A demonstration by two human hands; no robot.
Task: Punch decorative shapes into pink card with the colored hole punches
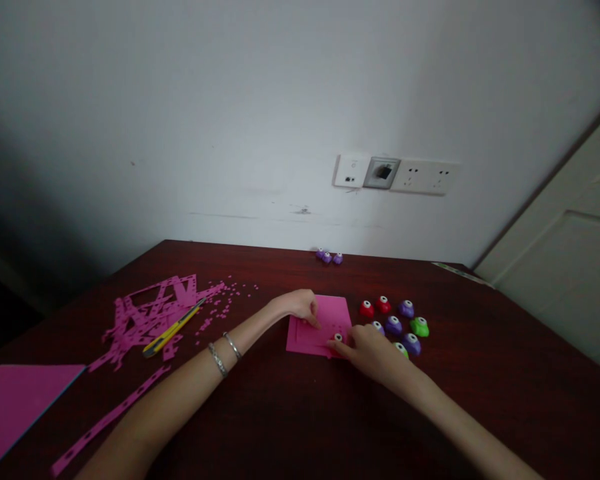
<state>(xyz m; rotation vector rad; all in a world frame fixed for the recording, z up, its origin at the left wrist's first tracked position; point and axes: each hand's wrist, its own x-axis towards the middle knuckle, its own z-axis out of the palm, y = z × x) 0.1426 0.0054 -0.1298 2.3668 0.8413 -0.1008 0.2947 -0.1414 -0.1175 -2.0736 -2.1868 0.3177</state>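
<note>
A pink sheet of paper lies on the dark wooden table, with a smaller pink piece on top of it. My left hand has its fingers curled and pinches the smaller piece near its upper left side. Low on the right of the paper is a small craft punch with a white and black top. The thumb and fingers of my right hand close around this punch, hiding most of its body. Just right of that hand stand several similar punches: red, purple and green.
Cut pink scraps and tiny punched bits lie at left, with a yellow utility knife on them. A long pink strip and pink sheets are nearer. More purple punches stand by the wall.
</note>
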